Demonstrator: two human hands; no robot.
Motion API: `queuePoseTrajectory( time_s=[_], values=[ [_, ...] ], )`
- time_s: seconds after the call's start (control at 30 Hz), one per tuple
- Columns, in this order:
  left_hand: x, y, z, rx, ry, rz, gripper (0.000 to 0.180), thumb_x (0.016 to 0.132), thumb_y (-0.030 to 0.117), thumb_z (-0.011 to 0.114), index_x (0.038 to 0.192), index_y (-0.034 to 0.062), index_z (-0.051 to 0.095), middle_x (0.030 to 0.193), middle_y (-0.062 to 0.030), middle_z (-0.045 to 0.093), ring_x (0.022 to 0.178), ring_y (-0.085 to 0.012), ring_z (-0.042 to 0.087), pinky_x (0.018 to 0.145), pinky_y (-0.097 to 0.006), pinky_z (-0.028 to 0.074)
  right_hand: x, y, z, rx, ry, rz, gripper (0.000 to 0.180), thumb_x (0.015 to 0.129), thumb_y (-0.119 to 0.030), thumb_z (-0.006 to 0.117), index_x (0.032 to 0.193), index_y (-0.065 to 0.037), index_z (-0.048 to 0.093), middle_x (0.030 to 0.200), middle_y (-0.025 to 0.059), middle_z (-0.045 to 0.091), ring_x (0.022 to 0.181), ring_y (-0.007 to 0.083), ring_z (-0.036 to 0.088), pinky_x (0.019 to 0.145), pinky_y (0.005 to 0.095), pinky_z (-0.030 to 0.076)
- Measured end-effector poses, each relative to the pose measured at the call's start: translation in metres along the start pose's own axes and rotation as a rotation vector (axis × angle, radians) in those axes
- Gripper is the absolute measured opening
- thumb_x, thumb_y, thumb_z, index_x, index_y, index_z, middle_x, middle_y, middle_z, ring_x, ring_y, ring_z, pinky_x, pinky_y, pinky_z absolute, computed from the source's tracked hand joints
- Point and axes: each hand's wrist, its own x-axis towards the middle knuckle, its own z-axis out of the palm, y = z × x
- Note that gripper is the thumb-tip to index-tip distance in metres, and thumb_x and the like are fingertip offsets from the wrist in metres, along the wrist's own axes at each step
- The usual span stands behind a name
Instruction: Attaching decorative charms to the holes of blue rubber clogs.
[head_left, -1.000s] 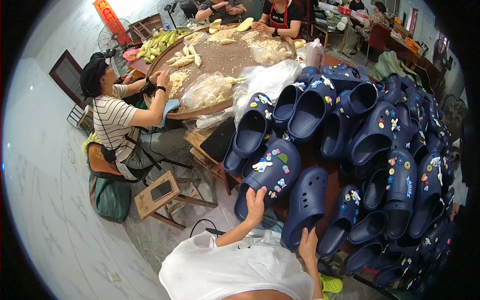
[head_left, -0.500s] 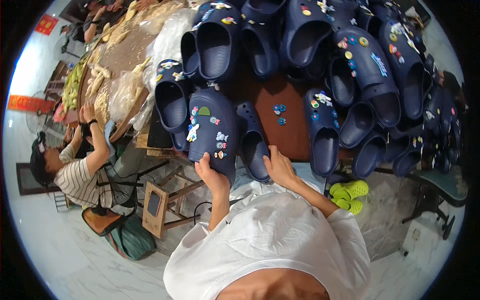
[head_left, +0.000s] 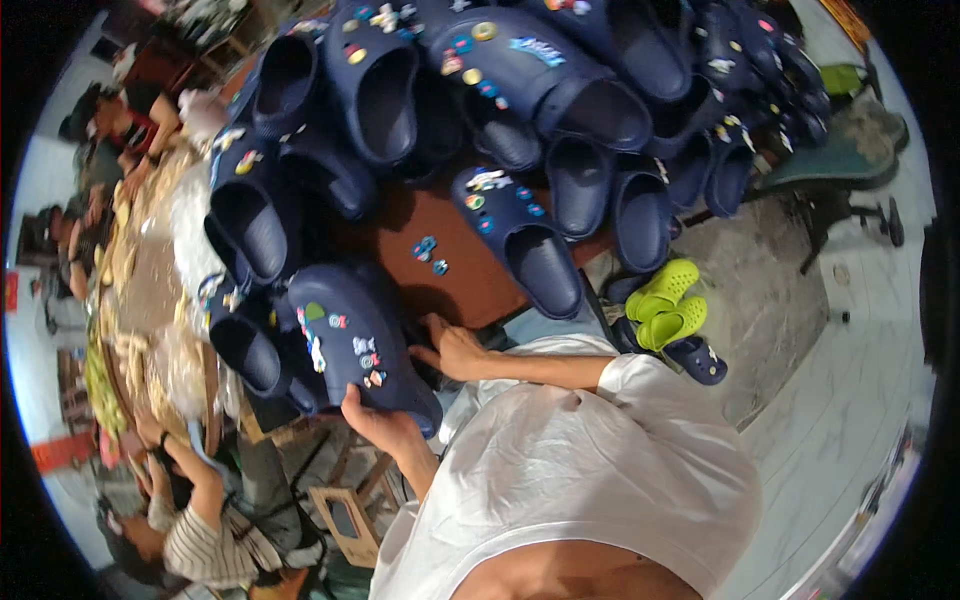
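Far left: another person in a striped shirt (head_left: 215, 540) sits at a second table (head_left: 150, 300) strewn with pale yellowish pieces, too blurred to identify. Next over, the wearer's left hand (head_left: 385, 425) is curled around the toe edge of a big navy clog (head_left: 355, 345), fingers under it and thumb on the rim, tipping the decorated upper toward the face; looks like it's held that way so the coloured charms (head_left: 345, 345) on it read clearly. The clog sits at the near edge of the brown table (head_left: 470, 280), partly overhanging, leaning on other clogs beside it. Right hand (head_left: 450, 350) lies on the table edge just right of that clog, fingers loosely bent against its side; can't tell whether it pinches anything. A few loose charms (head_left: 428, 252) lie on the bare tabletop, near enough to reach. Beyond and rightward, a heap of navy clogs (head_left: 520, 90) covers the rest of the table, overlapping. Right, on the floor: a lime-green pair (head_left: 668, 305) with one small navy clog (head_left: 697, 360) touching it, then an office chair (head_left: 830, 190) well apart.
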Motion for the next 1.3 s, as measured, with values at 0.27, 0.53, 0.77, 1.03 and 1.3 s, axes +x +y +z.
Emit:
queuePoseTrajectory(
  time_s=[0.27,0.53,0.77,1.03,1.3],
  values=[
    [0.000,-0.003,-0.001,0.057,-0.066,-0.014,0.039,0.087,0.028,0.062,0.114,0.0004,0.057,0.110,-0.0112,0.065,0.098,-0.0220,0.063,0.088,-0.038,0.050,-0.013,0.001,-0.017,-0.033,0.031,-0.101,0.047,0.098,-0.038,0.053,0.123,0.001,0.047,0.115,0.0250,0.051,0.099,0.0440,0.059,0.084,0.0500,0.048],
    [-0.006,-0.008,0.008,-0.020,-0.152,0.089,0.021,0.091,0.027,0.060,0.099,0.0079,0.061,0.094,-0.0027,0.068,0.079,-0.0116,0.063,0.067,-0.026,0.049,-0.038,-0.009,-0.075,0.367,-0.049,-0.462,0.065,0.095,-0.049,0.054,0.133,0.001,0.040,0.115,0.0194,0.052,0.097,0.0346,0.059,0.085,0.0433,0.048],
    [-0.003,-0.021,0.015,0.110,-0.234,0.215,0.008,0.095,0.023,0.059,0.089,0.0180,0.056,0.073,0.0084,0.051,0.063,-0.0009,0.047,0.053,-0.019,0.033,-0.049,-0.001,-0.069,0.145,-0.213,-0.360,0.075,0.090,-0.048,0.061,0.136,0.005,0.033,0.105,0.0263,0.064,0.096,0.0403,0.065,0.082,0.0468,0.051],
    [-0.028,-0.026,0.049,0.183,-0.506,0.259,0.026,0.092,0.018,0.061,0.113,0.0044,0.053,0.095,-0.0028,0.060,0.077,-0.0109,0.056,0.066,-0.025,0.046,-0.065,0.013,-0.054,0.384,-0.023,-0.249,0.068,0.088,-0.035,0.063,0.132,0.008,0.033,0.090,0.0277,0.063,0.082,0.0421,0.066,0.071,0.0465,0.052],
    [-0.037,-0.023,0.058,0.464,-0.971,0.178,0.028,0.094,0.003,0.057,0.121,-0.0052,0.055,0.107,-0.0167,0.065,0.097,-0.0240,0.066,0.089,-0.038,0.054,-0.088,0.036,-0.118,0.439,0.532,-0.297,0.067,0.082,-0.026,0.057,0.134,0.008,0.032,0.119,0.0254,0.054,0.107,0.0317,0.055,0.096,0.0407,0.043]
  ],
)
